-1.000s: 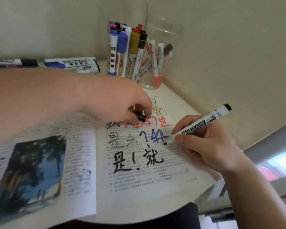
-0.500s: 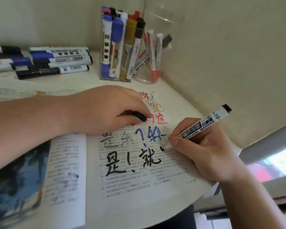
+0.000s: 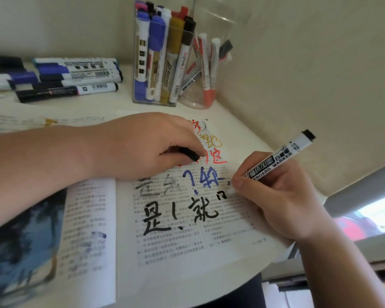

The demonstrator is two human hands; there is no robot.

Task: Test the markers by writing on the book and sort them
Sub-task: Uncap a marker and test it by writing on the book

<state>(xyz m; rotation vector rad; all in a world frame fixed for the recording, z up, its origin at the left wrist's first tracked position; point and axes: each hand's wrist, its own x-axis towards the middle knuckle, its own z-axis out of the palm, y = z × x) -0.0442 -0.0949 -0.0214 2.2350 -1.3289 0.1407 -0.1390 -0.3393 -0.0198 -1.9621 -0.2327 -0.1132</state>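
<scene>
I'm watching the black whiteboard marker (image 3: 273, 162) touching its tip to the right page of the open book (image 3: 176, 241), the right hand (image 3: 282, 196) gripping its barrel. The left hand (image 3: 142, 147) is resting on the page, pinching the black cap (image 3: 189, 154).

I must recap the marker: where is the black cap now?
Head view, centre: the left hand pinches the black cap over the right page of the book, beside the red writing.

The marker (image 3: 276, 160) is white with black lettering and a black end; the cap (image 3: 188, 153) is black; the book (image 3: 169, 247) has white pages of grey print, scrawled in black, blue, red and gold, with a dark blue picture (image 3: 20, 245); the surface (image 3: 125, 103) is pale cream.
</scene>
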